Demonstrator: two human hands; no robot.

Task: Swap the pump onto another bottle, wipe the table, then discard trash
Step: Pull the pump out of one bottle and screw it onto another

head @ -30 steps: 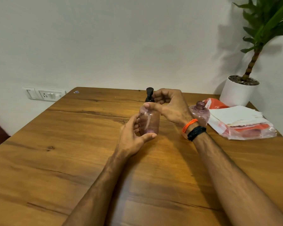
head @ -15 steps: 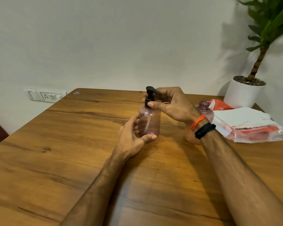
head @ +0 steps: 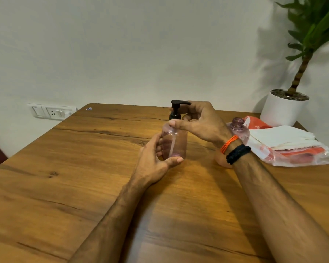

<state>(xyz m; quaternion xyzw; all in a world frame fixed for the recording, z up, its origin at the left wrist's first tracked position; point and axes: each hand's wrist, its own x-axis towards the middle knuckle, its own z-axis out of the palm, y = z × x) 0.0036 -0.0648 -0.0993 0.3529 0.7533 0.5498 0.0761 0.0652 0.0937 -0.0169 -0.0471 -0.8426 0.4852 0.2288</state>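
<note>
Scene: A person seated at a wooden table (head: 68,168) works on a pump bottle with both bare hands, seen from a head-worn camera.
Left hand: The left hand (head: 156,160) wraps the lower body of a clear pink bottle (head: 176,141), fingers (head: 160,149) curled behind it and thumb across the front near the base, gripping it upright on the table.
Right hand: The right hand (head: 201,122) reaches in from the right, thumb and fingers closed around the collar of the black pump (head: 176,110) at the bottle's neck; an orange thread and a black band circle the wrist.
Pump: Seated on the held bottle, nozzle pointing right, its dip tube visible inside the bottle.
Second bottle: A second pink bottle (head: 238,128) stands open-necked, without a pump, just behind the right wrist, partly hidden by it.
Paper and bag: White paper sheets (head: 281,136) lie on a clear plastic bag with orange contents (head: 302,155), at the table's right edge, beside the second bottle.
Background: A potted plant (head: 283,109) in a white pot occupies the far right corner; a wall socket plate (head: 51,111) sits at left.
</note>
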